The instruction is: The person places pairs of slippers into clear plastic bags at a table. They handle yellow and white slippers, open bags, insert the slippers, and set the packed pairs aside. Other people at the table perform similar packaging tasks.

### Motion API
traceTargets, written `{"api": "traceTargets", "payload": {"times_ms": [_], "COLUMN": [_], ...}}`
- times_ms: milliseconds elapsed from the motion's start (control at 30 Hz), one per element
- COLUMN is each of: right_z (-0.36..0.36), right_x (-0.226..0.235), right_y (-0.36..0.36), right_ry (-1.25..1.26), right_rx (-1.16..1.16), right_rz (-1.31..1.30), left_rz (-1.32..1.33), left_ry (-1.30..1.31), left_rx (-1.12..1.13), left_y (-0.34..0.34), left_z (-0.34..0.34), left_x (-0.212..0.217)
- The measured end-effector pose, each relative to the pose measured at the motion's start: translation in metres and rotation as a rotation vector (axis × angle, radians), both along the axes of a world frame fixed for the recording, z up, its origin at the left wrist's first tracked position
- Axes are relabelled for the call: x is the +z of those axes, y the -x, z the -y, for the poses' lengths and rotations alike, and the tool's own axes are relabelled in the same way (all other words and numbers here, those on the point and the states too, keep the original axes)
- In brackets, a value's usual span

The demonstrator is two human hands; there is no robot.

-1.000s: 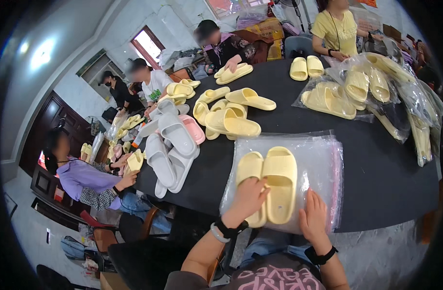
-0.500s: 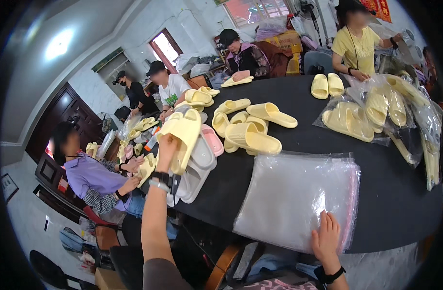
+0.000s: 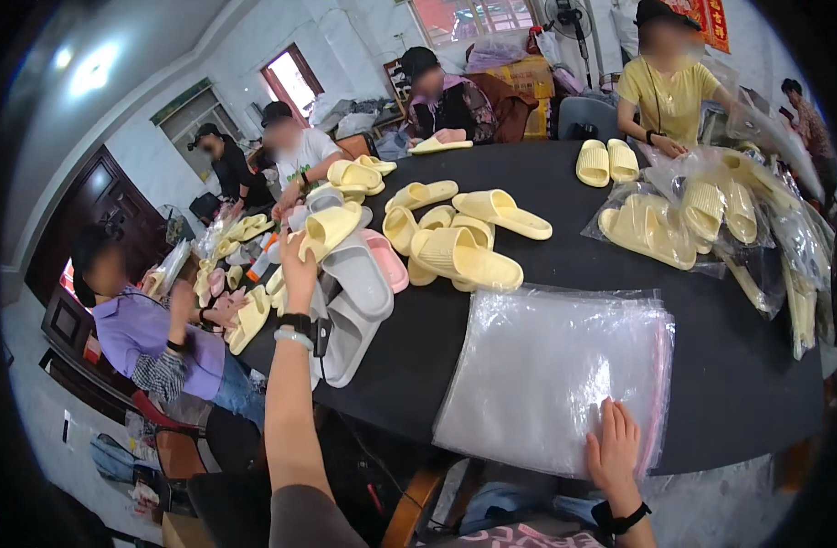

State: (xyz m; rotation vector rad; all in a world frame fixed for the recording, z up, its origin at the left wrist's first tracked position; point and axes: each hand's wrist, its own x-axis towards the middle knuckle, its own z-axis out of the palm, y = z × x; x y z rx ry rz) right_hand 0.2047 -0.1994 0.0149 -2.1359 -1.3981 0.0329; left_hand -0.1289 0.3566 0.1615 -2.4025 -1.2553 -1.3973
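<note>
At the left of the table, my left hand (image 3: 298, 267) reaches out with its fingers closed at the edge of a pale yellow slide slipper (image 3: 334, 226). That slipper is tilted over a heap of grey slippers (image 3: 356, 279), and a pink slipper (image 3: 388, 261) sticks out beside them. My right hand (image 3: 614, 446) lies flat, fingers stretched, on a stack of clear plastic bags (image 3: 546, 365) with a pink strip along the right edge. Just beyond the bags, several loose yellow slippers (image 3: 468, 258) lie in an overlapping group.
Bagged yellow slippers (image 3: 651, 228) are piled at the right, with an unbagged pair (image 3: 607, 163) behind them. A person in purple (image 3: 167, 338) works at the left; others sit or stand along the far side. A dark chair (image 3: 226, 502) is beside my left arm.
My left hand has moved slightly left and farther away, with the yellow slipper now lower and more tilted. The person in purple has raised a hand. My right hand stays on the bags.
</note>
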Motion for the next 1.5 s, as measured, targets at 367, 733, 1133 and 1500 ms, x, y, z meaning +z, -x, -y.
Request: {"api": "traceTargets", "payload": {"times_ms": [367, 733, 1133, 1500], "right_z": [-0.004, 0.044, 0.052, 0.069], "right_x": [0.003, 0.051, -0.003, 0.126], "right_y": [0.004, -0.042, -0.074, -0.245], "right_ry": [0.032, -0.089, -0.12, -0.081], "right_rx": [0.001, -0.151, -0.094, -0.237], "right_rz": [0.041, -0.046, -0.302, 0.355], "left_rz": [-0.612, -0.181, -0.332, -0.571], "left_ry": [0.436, 0.711, 0.553, 0.404], "left_rx": [-0.38, -0.349, -0.374, -0.462], "left_y": [-0.092, -0.082, -0.095, -0.153], "left_z": [0.319, 0.295, 0.303, 0.383], "left_x": [-0.101, -0.159, -0.151, -0.134]}}
